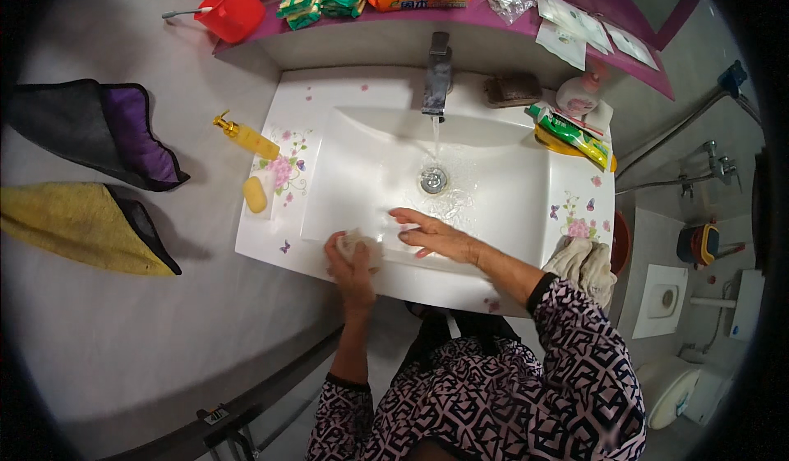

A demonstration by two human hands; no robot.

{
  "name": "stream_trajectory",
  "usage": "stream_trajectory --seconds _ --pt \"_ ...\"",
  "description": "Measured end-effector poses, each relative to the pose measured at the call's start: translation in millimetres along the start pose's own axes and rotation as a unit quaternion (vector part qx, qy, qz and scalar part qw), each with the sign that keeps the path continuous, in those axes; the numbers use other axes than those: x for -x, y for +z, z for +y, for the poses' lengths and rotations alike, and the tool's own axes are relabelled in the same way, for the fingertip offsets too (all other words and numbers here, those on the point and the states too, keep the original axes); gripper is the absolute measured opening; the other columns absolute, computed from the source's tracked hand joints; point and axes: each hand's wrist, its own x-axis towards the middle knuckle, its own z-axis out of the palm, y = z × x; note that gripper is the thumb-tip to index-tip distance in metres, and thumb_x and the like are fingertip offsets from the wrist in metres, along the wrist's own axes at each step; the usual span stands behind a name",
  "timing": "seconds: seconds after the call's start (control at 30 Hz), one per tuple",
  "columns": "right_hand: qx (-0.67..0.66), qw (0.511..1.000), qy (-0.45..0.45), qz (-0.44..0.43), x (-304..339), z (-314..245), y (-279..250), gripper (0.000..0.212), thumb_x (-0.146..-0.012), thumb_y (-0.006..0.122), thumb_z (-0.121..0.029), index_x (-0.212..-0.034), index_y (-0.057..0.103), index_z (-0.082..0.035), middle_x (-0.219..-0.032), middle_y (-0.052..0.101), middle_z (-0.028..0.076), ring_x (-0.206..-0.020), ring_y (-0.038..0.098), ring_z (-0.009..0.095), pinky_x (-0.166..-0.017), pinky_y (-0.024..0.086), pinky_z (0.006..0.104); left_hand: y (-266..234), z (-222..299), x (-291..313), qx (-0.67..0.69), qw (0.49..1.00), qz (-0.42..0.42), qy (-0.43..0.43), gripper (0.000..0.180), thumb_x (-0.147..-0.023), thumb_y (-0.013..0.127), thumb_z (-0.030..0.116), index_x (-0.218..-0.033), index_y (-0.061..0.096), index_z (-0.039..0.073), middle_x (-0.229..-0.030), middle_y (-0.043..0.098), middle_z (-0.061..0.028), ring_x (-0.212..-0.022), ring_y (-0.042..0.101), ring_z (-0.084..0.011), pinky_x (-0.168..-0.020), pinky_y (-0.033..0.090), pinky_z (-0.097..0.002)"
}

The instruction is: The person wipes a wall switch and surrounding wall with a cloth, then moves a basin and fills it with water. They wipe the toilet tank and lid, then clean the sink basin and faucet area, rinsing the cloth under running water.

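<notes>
Over the near left rim of the white sink [526, 161], my left hand [347, 274] is closed around a pale, crumpled cloth [362, 251]. My right hand [440, 237] reaches over the near part of the basin with its fingers stretched apart and nothing in them. A small gap lies between the cloth and my right fingertips. Water runs from the dark metal faucet [437, 79] onto the round drain [433, 179] and spreads over the basin floor, beyond my right hand.
On the left rim are a yellow pump bottle [251, 138] and a yellow soap bar [256, 195]. At the right stand a pink pump bottle [578, 95], a green toothpaste tube [571, 132], a brown brush-like block [512, 90] and off-white fabric [582, 268]. A purple shelf [501, 21] holds packets and a red cup [232, 9].
</notes>
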Motion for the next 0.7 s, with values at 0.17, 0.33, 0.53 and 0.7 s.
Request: stream_trajectory --seconds 0.17,0.33,0.53,0.7 --pt "0.119 0.983 -0.139 0.031 0.2 -12.0 14.3 0.051 -0.085 0.058 -0.021 -0.132 0.042 -0.011 -0.112 0.057 0.015 -0.096 0.056 0.019 -0.079 0.049 0.0303 29.6 -3.1 -3.8 0.167 0.979 -0.081 -0.09 0.038 -0.085 0.055 0.008 -0.119 0.04 0.003 -0.114 0.045 -0.0115 -0.103 0.046 -0.0184 -0.086 0.042 -0.0312" --pt "0.016 0.984 -0.109 0.138 -10.9 8.9 -42.9 0.021 -0.09 0.052 -0.014 -0.109 0.06 -0.006 -0.071 0.059 -0.002 -0.056 0.049 0.003 -0.048 0.042 0.018 38.3 -0.4 -18.5 0.082 0.991 -0.097 -0.047 0.045 -0.085 0.06 0.009 -0.122 0.037 -0.001 -0.106 0.047 -0.0081 -0.091 0.049 -0.0131 -0.08 0.042 -0.0252" --pt "0.414 0.82 -0.03 0.396 -45.4 61.4 -123.2 0.043 -0.084 0.052 -0.028 -0.122 0.048 -0.007 -0.111 0.049 0.025 -0.091 0.055 0.045 -0.081 0.047 0.0466 47.7 -20.7 -41.5 0.015 0.997 -0.016 -0.067 0.042 -0.082 0.061 0.01 -0.119 0.045 -0.001 -0.099 0.051 -0.0067 -0.082 0.052 -0.0132 -0.069 0.045 -0.0269" --pt "0.352 0.786 0.007 0.508 -68.8 60.2 -137.3 0.039 -0.084 0.054 -0.029 -0.12 0.05 -0.014 -0.108 0.05 0.019 -0.094 0.055 0.039 -0.079 0.047 0.0458 50.0 -56.1 -50.5 -0.002 0.987 -0.022 -0.16 0.046 -0.081 0.059 0.013 -0.123 0.045 -0.001 -0.107 0.051 -0.0103 -0.088 0.054 -0.0166 -0.072 0.047 -0.0286"
